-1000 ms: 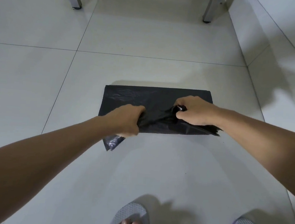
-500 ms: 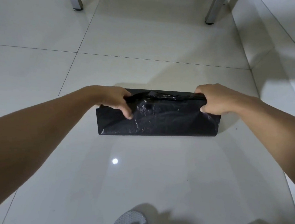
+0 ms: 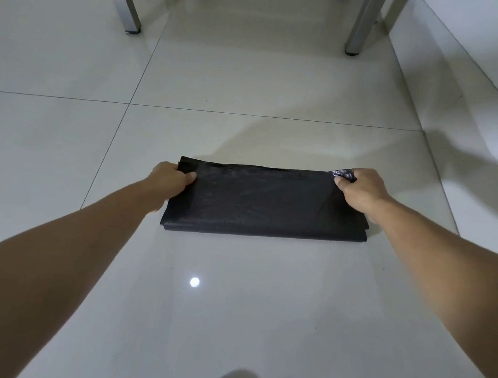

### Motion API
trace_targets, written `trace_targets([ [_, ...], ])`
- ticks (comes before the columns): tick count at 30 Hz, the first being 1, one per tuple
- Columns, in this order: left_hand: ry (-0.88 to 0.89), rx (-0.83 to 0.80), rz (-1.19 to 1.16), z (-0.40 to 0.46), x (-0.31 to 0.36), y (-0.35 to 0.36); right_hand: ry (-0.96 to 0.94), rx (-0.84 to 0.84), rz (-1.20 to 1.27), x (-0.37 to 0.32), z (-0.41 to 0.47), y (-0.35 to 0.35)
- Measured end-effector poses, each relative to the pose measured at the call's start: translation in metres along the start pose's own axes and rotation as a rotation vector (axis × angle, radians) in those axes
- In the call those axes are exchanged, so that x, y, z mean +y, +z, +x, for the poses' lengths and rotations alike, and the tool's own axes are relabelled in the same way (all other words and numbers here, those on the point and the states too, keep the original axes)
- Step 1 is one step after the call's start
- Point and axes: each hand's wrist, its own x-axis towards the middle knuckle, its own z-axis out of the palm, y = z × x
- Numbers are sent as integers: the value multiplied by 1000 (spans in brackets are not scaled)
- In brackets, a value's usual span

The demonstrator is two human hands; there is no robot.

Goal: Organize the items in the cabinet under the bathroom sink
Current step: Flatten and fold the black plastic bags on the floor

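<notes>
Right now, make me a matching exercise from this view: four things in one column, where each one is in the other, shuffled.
Things:
1. left hand
2. right hand
3. black plastic bag
4. metal legs

Places:
A. far end of the floor
B. gripping the bag's far right corner
C. folded flat on the tiles
D. gripping the bag's far left corner

Pairs: 1-D, 2-B, 3-C, 4-A

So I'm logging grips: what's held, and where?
The folded black plastic bag, pinched at its far corners: left hand one, right hand the other.

Glossy pale tiled floor [image 3: 250, 78] under a flat folded black plastic bag [image 3: 264, 202], two metal legs [image 3: 128, 6], perhaps a table's.
</notes>
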Motion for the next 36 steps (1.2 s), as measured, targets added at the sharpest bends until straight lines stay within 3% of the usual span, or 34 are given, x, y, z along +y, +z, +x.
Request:
trace_targets([
  [6, 22, 297, 170, 6, -16, 26, -4, 180, -110, 7, -1, 25],
  [14, 84, 513, 487, 7, -30, 41, 33, 301, -305, 9, 1, 41],
  [30, 179, 595, 635, 13, -35, 44, 33, 403, -392, 16, 4, 44],
  [36, 133, 575, 635, 12, -33, 41, 78, 392, -383, 15, 5, 41],
])
